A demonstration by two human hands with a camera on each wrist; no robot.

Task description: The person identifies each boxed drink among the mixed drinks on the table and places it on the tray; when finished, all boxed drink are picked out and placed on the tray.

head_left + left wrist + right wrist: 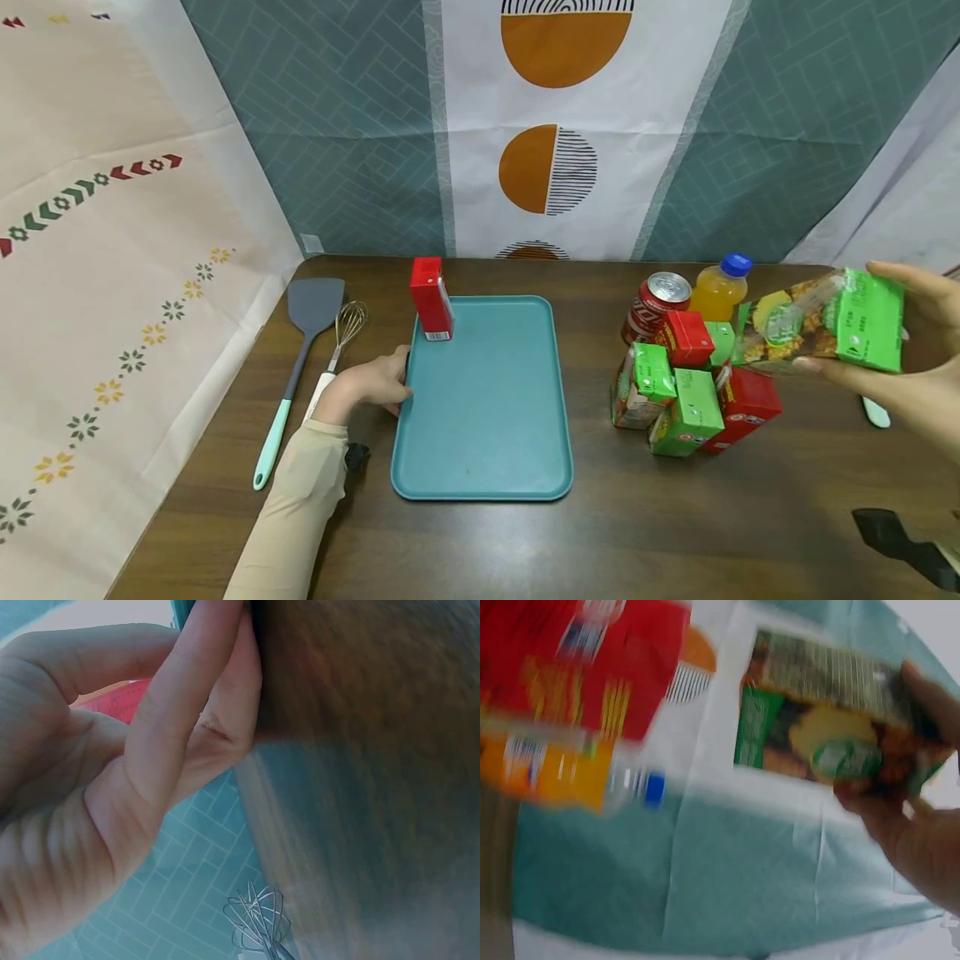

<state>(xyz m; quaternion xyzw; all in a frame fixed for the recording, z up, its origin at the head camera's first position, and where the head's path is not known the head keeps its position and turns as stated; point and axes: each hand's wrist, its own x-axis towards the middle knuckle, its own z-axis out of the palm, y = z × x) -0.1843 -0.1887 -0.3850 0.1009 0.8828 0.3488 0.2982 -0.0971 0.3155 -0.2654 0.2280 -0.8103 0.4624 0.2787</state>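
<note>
Glossy, oblong printed box (823, 323) in the right hand (936, 382)

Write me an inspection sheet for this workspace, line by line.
Surface: brown wood-grain table.
Job's things: green picture-printed carton, raised; teal rectangular tray; red rectangular carton at the tray's far left corner.
Clutter: red and green cartons clustered, red metal can, orange-filled bottle, grey-bladed spatula, metal wire whisk.
Hands: left hand holds tray's left edge; right hand grips green carton.
Cables: nothing seen.
Surroundings: teal-white patterned cloth behind, cream patterned cloth left.
</note>
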